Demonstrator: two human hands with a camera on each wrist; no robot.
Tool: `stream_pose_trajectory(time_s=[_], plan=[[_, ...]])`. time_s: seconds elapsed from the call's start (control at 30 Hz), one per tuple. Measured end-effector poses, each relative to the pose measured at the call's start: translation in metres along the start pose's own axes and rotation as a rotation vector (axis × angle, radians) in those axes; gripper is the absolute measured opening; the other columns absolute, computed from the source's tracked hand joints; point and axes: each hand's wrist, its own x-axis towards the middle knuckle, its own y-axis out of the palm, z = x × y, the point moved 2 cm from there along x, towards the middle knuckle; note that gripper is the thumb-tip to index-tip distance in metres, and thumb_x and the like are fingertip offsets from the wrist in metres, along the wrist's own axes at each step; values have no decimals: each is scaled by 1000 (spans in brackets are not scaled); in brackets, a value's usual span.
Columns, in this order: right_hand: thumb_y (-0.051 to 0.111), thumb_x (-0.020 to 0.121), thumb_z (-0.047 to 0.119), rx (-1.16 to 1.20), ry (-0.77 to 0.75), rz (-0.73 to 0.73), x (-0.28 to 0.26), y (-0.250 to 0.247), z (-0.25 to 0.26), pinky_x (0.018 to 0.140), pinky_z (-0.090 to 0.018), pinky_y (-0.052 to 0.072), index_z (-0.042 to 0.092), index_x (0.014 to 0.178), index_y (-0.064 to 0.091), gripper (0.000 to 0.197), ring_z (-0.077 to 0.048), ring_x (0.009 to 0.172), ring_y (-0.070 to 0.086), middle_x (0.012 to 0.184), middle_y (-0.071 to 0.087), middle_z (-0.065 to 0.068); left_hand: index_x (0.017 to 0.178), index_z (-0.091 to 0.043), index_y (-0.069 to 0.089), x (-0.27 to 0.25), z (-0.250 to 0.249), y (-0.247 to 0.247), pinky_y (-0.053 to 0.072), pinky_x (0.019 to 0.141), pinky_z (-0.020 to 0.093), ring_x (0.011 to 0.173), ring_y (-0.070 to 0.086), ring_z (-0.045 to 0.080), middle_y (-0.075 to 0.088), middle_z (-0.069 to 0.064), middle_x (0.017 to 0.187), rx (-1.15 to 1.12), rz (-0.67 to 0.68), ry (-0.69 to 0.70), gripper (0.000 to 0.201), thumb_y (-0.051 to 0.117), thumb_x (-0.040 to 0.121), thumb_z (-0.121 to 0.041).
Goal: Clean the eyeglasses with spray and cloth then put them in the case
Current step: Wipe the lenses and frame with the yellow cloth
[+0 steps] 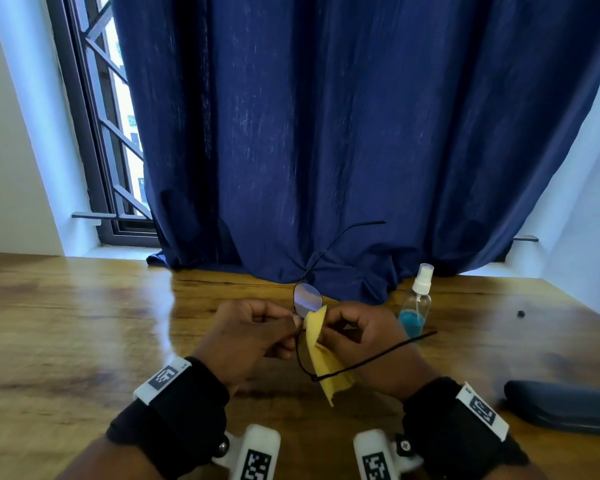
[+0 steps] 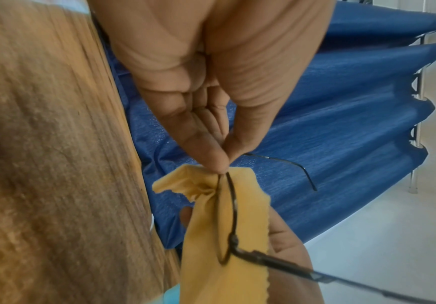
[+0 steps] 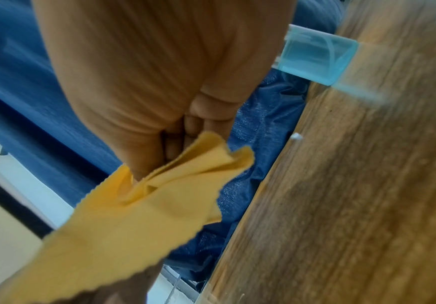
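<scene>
I hold thin black-framed eyeglasses (image 1: 307, 299) above the wooden table (image 1: 84, 323), temples unfolded. My left hand (image 1: 253, 327) pinches the frame near the bridge between thumb and forefinger (image 2: 219, 158). My right hand (image 1: 354, 327) grips a yellow cloth (image 1: 326, 362) wrapped over the near lens; the cloth (image 3: 159, 195) hangs down from its fingers. In the left wrist view the near lens rim (image 2: 233, 216) lies against the cloth (image 2: 248, 205). A clear spray bottle (image 1: 415, 303) with blue liquid stands just right of my hands. A dark blue case (image 1: 565, 407) lies at the right.
A dark blue curtain (image 1: 343, 133) hangs behind the table and bunches on its far edge. A barred window (image 1: 115, 133) shows at the left. A small dark speck (image 1: 521, 313) lies on the table at the right.
</scene>
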Motion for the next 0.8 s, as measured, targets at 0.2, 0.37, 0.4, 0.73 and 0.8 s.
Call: stream_pose_trajectory(time_s=[0.2,0.37,0.4,0.73,0.8], plan=[[72,93,18,-57,6,-127,5,-17,-4,68,-13,53,34,85,73,19,-1,76,69,86,74,20,90,1,76,-1,0,-1,56,56,22,57,67,12,73,11,69,8,-1,-44,9,72,88,-6],[79,84,23,-138,-39,-288,5,-26,-5,68,-12,51,33,86,71,12,-3,80,68,82,72,17,90,0,77,-7,-2,11,57,56,22,58,67,13,74,12,70,71,78,-37,9,76,86,-8],[81,82,23,-139,-48,-272,5,-23,-5,69,-16,53,30,87,73,11,-7,80,67,85,72,12,89,-1,77,-8,-2,13,58,57,22,58,68,13,75,10,70,85,98,-40,8,76,85,-9],[82,82,21,-153,-56,-32,6,-19,0,70,-11,46,20,93,80,12,2,82,63,91,67,16,88,1,74,-7,-6,9,57,55,22,55,65,11,71,9,65,91,97,-32,6,74,86,-4],[80,85,21,-141,-57,-64,6,-20,-3,72,-12,49,20,97,80,12,-4,86,65,95,68,15,87,0,75,-8,-5,10,56,54,21,55,65,11,72,8,65,93,118,-36,5,74,86,-4]])
